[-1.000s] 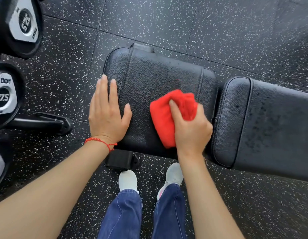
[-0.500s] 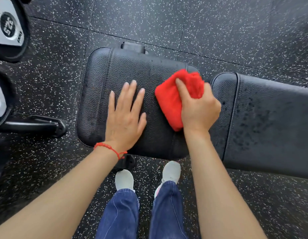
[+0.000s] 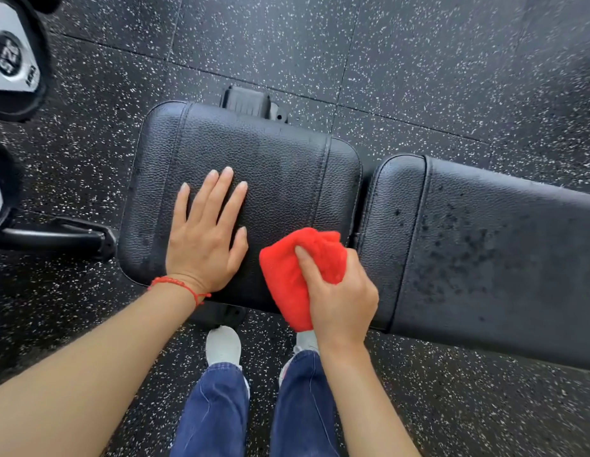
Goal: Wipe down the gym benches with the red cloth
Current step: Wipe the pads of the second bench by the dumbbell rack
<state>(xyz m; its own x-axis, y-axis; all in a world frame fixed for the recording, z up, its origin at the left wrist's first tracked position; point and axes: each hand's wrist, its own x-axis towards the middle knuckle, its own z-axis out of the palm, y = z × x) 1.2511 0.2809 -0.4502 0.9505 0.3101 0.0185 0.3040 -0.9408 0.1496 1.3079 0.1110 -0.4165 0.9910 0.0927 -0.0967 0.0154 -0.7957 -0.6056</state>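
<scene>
A red cloth (image 3: 295, 275) is seen on the black pebbled bench pad (image 3: 270, 166); beneath the pad, black flooring (image 3: 419, 61) is flecked white.

Bright even light, wide-angle edge distortion

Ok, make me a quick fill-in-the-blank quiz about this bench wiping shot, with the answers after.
1. The right hand grips a ____ cloth.
2. The left hand lies ____ on the seat pad.
3. Dark speckles mark the ____ pad, right of the gap.
4. A red ____ circles the left wrist.

Missing words: red; flat; back; string bracelet
</scene>
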